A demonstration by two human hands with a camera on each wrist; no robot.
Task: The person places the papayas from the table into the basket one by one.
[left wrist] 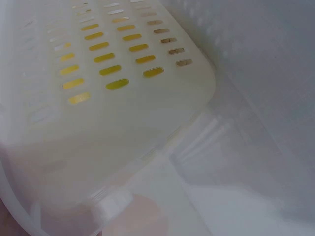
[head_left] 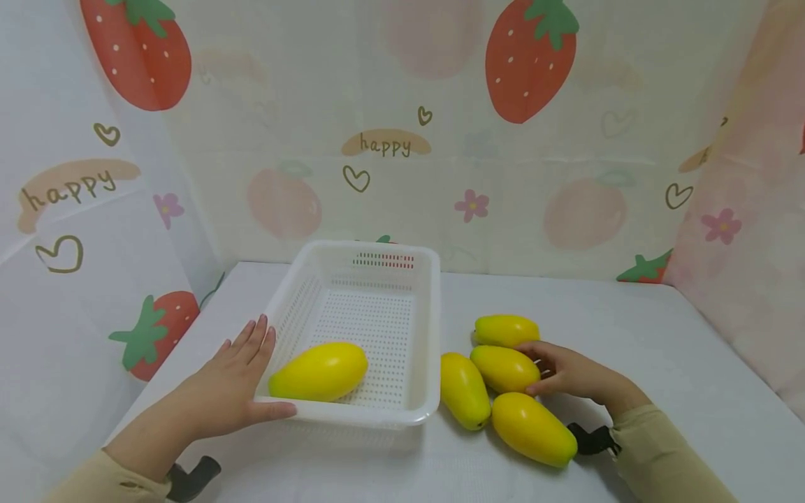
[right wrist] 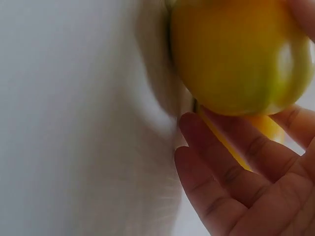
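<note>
Head view: right hand (head_left: 571,374) brackets a smooth, oval, yellow-green fruit (head_left: 503,369) between fingers and thumb; grip closure cannot be determined. Three matching fruits (head_left: 533,429) lie near this hand. Left hand (head_left: 229,391), fingers extended, rests against a white, perforated plastic basket (head_left: 377,413). One large yellow fruit (head_left: 322,372) lies inside, right of that hand.

One fruit (head_left: 321,372) in basket (head_left: 377,318); four others (head_left: 505,369) right, on table (head_left: 604,321)

We see soft, even light to the far edge of the table (head_left: 629,335), faint shadow beneath the basket (head_left: 377,413), and yellow fruit (right wrist: 231,59) blurred in the dim right-wrist view.
</note>
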